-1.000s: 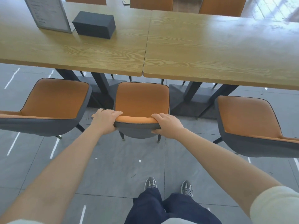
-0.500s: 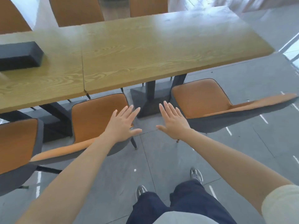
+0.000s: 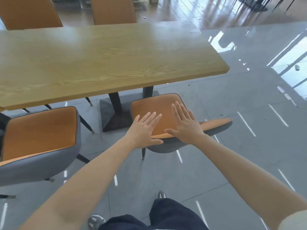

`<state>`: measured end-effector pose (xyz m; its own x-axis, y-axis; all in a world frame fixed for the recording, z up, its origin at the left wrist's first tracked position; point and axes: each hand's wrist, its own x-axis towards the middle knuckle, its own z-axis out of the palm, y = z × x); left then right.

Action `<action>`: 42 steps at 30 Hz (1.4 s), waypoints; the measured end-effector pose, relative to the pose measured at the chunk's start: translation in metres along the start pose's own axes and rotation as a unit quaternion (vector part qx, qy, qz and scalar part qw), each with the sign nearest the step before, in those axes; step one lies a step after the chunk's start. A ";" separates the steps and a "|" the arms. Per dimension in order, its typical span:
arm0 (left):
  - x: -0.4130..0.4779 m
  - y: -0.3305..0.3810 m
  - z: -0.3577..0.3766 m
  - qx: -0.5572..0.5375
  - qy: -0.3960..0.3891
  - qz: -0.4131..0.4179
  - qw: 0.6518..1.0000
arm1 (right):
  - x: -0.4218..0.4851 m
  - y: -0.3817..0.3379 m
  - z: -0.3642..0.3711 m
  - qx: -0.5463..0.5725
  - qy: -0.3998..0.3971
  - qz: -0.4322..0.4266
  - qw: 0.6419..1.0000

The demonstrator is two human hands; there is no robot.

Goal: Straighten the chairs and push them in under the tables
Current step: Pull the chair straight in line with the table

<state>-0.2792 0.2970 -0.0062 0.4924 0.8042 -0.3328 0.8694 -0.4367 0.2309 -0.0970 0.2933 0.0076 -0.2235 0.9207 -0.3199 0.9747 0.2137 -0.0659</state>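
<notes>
Looking down from the head view, both arms are extended toward the end chair point(image 3: 159, 112), an orange-cushioned seat with a grey shell standing near the right-hand corner of the wooden table point(image 3: 106, 63). The left hand point(image 3: 143, 131) is flat, fingers spread and straight, holding nothing; it lies over the rear of the seat and the backrest's top edge, and contact cannot be confirmed. The right hand point(image 3: 186, 126) is likewise flat with fingers splayed, gripping nothing, positioned over the right portion of the same backrest edge. This chair sits turned at an angle to the table edge, its backrest rail running off to the right, and only the front of its seat reaches the tabletop's edge beside the black pedestal base point(image 3: 116, 117). A second chair point(image 3: 39, 136) of the same type stands to the left, its front edge at the table's near edge. Two more chair backs point(image 3: 114, 10) show on the far side. The grey tiled floor point(image 3: 249, 155) bears white marks. Dark trousers and grey shoes point(image 3: 95, 221) occupy the bottom of the frame.
</notes>
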 end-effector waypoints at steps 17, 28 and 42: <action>0.064 0.092 0.036 -0.030 -0.058 -0.057 0.996 | -0.019 0.166 0.030 -0.004 -0.036 0.017 0.999; 0.052 0.079 0.040 -0.026 -0.051 -0.040 0.998 | -0.009 0.155 0.034 -0.023 -0.057 -0.027 0.998; -0.005 0.050 0.063 -0.071 -0.032 -0.104 0.992 | -0.017 0.106 0.043 -0.017 -0.055 -0.129 0.990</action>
<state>-0.2357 0.2453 -0.0509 0.3092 0.8414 -0.4432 0.9400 -0.1995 0.2769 0.0105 0.2865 -0.0351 -0.4612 0.7935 -0.3971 0.8839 0.4500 -0.1274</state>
